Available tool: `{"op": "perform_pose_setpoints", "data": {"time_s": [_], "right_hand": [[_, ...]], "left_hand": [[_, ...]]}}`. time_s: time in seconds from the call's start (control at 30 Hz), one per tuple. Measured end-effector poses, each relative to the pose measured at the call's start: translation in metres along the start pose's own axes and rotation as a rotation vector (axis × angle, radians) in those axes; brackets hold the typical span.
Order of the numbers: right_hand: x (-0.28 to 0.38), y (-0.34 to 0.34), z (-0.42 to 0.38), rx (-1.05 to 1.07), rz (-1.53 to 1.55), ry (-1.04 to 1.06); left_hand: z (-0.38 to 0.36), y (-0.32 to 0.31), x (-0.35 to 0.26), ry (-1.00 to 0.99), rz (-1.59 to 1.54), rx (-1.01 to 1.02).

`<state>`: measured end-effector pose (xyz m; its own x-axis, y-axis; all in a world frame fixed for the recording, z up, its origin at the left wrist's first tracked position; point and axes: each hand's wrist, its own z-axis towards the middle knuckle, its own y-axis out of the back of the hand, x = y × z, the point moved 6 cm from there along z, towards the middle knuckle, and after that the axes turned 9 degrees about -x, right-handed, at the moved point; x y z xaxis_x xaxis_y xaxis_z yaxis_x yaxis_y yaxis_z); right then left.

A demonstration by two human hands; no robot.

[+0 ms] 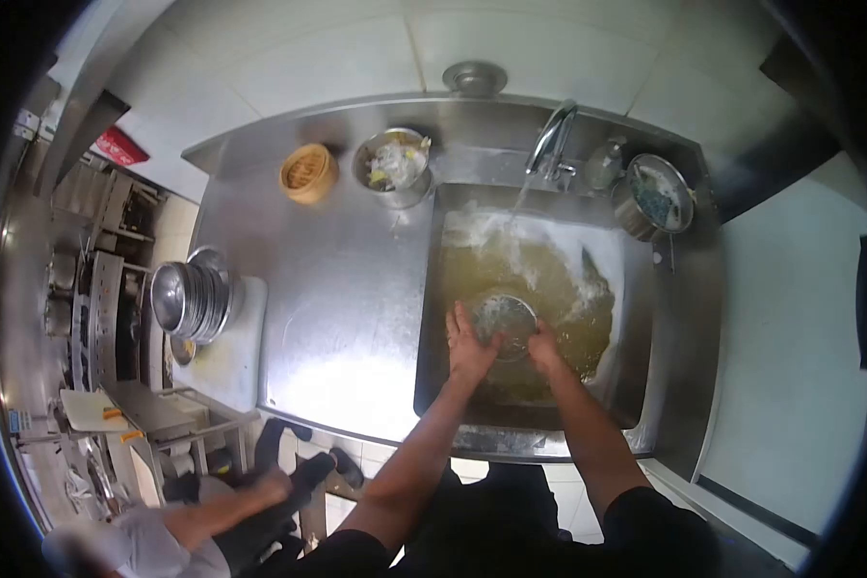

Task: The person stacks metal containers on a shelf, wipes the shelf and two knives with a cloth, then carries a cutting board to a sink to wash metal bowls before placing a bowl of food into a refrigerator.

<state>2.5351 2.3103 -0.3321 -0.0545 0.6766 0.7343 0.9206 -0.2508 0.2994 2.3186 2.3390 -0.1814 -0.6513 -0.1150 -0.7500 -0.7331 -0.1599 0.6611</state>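
Observation:
A round bowl or dish [507,323] lies in the murky, foamy water of the metal sink [636,385], between my two hands. My left hand [470,345] is on its left side, fingers spread and pointing up, the thumb near the rim. At the right edge of the bowl is my right hand [543,349], its fingers pressed together and partly hidden at the rim. Water runs from the faucet [552,140] into the sink.
Stacked metal bowls [195,301] stand on a white board [246,337] at the left. Behind are a bamboo steamer [308,173], a metal pot with scraps [393,166], a soap bottle [604,166] and a pot with scrubbers [657,195]. Another person [193,525] is at lower left.

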Motion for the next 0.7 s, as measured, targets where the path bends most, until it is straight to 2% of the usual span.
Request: {"op": "perform_pose_setpoints", "data": {"time_s": [0.07, 0.17, 0.23, 0.3, 0.37, 0.43, 0.53, 0.57, 0.63, 0.7], "right_hand": [[0.043, 0.008, -0.022, 0.016, 0.080, 0.032], [0.106, 0.019, -0.034, 0.026, 0.175, 0.233], [0.139, 0.031, -0.031, 0.088, 0.282, 0.443], [0.171, 0.044, -0.019, 0.244, 0.330, 0.366], [0.225, 0.072, -0.018, 0.028, 0.064, 0.662], [0.264, 0.087, -0.003, -0.301, -0.161, 1.079], [0.288, 0.081, 0.020, -0.447, -0.723, 1.202], [0.286, 0.079, 0.027, -0.430, -0.815, 1.169], [0.278, 0.076, 0.041, -0.396, -0.997, 1.099], [0.273, 0.071, 0.046, -0.421, -0.969, 1.102]], "left_hand": [[0.010, -0.015, 0.007, 0.111, 0.007, -0.003], [0.054, -0.043, 0.035, 0.278, 0.043, 0.274], [0.074, -0.035, 0.016, 0.246, 0.042, 0.142], [0.094, -0.024, -0.009, 0.176, 0.035, 0.053], [0.116, -0.016, -0.033, 0.071, 0.024, 0.007], [0.132, -0.017, -0.039, 0.098, -0.008, -0.046], [0.142, -0.022, -0.043, 0.075, -0.027, -0.077], [0.143, -0.023, -0.043, 0.055, -0.027, -0.081], [0.142, -0.030, -0.036, 0.226, -0.209, -0.018], [0.134, -0.034, -0.035, 0.357, -0.435, 0.049]]}}
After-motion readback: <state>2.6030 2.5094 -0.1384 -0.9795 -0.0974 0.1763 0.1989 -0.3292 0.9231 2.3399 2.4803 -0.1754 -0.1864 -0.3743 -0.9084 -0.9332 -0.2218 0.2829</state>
